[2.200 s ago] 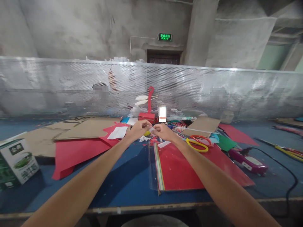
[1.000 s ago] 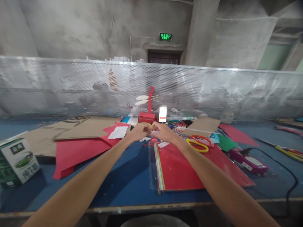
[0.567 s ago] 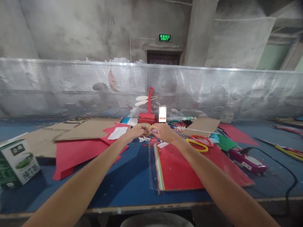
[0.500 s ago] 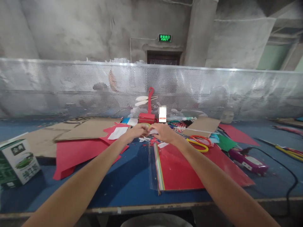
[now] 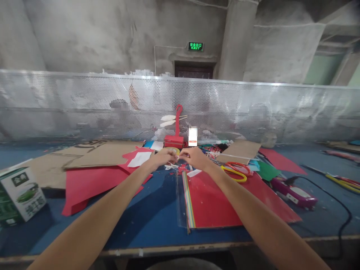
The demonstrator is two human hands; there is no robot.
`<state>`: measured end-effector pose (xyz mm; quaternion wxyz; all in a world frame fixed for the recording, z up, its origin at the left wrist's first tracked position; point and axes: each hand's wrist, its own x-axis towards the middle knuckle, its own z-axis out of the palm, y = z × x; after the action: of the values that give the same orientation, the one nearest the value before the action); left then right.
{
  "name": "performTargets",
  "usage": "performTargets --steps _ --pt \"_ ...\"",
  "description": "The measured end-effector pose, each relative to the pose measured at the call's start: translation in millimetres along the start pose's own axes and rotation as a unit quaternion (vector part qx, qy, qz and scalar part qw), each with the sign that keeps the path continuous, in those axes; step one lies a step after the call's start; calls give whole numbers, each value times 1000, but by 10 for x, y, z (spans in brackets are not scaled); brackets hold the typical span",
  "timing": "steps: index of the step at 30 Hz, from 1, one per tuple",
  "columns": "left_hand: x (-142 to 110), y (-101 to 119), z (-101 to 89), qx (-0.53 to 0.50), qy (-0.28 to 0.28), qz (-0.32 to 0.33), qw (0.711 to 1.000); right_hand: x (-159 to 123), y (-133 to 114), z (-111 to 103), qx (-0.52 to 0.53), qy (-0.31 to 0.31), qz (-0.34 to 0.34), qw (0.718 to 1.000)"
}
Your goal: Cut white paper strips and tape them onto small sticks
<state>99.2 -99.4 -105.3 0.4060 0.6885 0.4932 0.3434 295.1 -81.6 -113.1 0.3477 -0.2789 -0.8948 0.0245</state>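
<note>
My left hand (image 5: 164, 157) and my right hand (image 5: 194, 157) meet over the middle of the table, fingertips pinched close together. Between them is a small piece of white paper (image 5: 177, 157), mostly hidden by the fingers. Just behind my left hand lies a yellow tape roll (image 5: 174, 150). Below the hands are white strips (image 5: 171, 166) and red paper scraps (image 5: 184, 167). A stack of red paper (image 5: 216, 202) in a clear sleeve lies under my right forearm, with a white paper strip (image 5: 194, 173) on its far edge.
Scissors with red and yellow handles (image 5: 234, 178) lie right of my right wrist. Cardboard sheets (image 5: 101, 153), red paper (image 5: 92, 182) and a milk carton (image 5: 24, 195) are on the left. Behind stand a red box (image 5: 173, 141) and a lit phone (image 5: 192, 135). A purple corded device (image 5: 295, 193) lies right.
The white paper between my fingers was flat and visible earlier; now it shows only as a small bit. My fingertips have shifted slightly around it. The surrounding things stay put.
</note>
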Motion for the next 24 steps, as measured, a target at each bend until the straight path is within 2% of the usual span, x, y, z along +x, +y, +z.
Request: performTargets --steps 5,11,15,18,24 --pt "2 52 30 2 17 10 1000 3 17 23 38 34 24 998" --pt "-44 92 42 -17 16 8 1000 18 51 -8 -2 25 -28 999" --pt "-50 88 44 -21 16 7 1000 33 46 -40 -39 19 -37 998" --pt "-25 69 41 -14 20 16 1000 32 21 -54 -21 25 -12 999" --pt "37 36 33 -32 34 35 998 15 -3 8 100 45 86 990"
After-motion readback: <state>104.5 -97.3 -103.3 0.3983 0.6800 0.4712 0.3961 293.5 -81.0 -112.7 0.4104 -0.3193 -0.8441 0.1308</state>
